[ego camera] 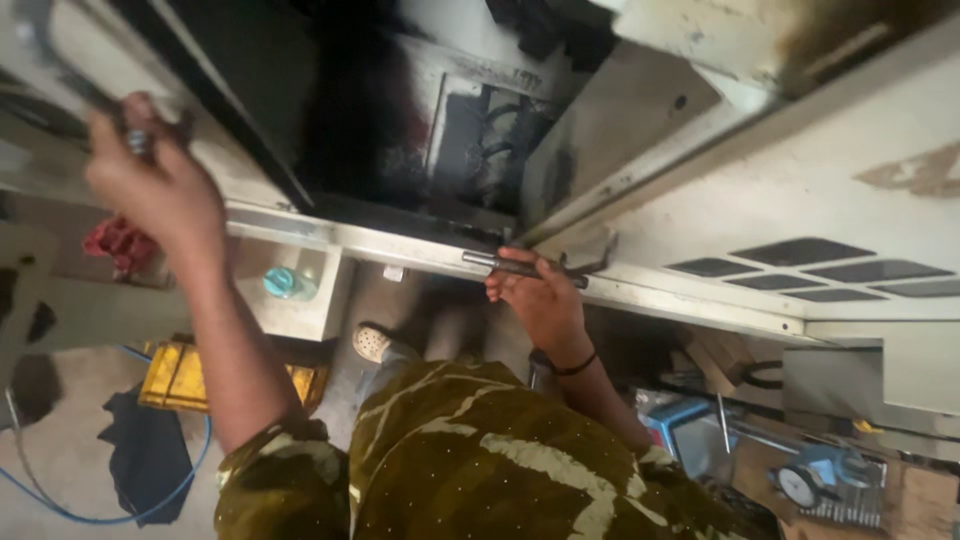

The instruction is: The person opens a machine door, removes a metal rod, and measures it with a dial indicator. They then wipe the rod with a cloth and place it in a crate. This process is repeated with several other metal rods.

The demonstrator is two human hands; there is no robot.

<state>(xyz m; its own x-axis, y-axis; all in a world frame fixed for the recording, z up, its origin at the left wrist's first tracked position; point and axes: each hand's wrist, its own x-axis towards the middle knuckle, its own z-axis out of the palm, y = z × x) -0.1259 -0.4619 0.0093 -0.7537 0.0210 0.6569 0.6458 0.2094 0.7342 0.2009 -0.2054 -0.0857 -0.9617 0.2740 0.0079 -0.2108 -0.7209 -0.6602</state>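
Note:
My left hand [150, 185] is raised at the upper left and grips a dark metal lever handle [60, 70] on the grey machine frame. My right hand [540, 295] is closed around a dark metal rod [520, 265] that lies along the front ledge [400, 245] of the machine's opening. The dark machine interior [400, 110] lies between both hands. A black band circles my right wrist. My olive patterned shirt fills the bottom of the view.
A white panel with dark vent slots [800, 265] stands at the right. Below lie a yellow crate [180, 375], a blue hose [100, 510], a red rag [120, 245], a teal-capped bottle [285, 283] and a dial gauge [800, 485] among tools.

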